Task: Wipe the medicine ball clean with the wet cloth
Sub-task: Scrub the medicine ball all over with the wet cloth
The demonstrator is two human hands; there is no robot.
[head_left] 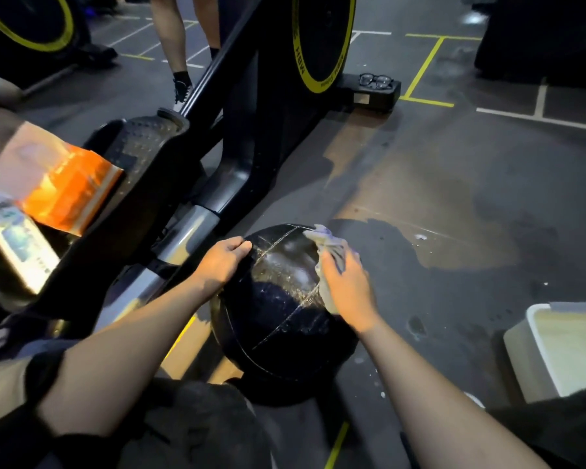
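One head-worn camera looks forward and steeply down, close over the floor.

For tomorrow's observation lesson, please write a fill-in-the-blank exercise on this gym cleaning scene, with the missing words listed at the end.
1. The right hand grips a crumpled ____ against the medicine ball.
2. The left hand rests on the ball's ____ side.
3. A pair of ____ lies on the black base of the exercise machine.
4. The wheel of that machine has a ____ rim.

Missing words: cloth; left; glasses; yellow
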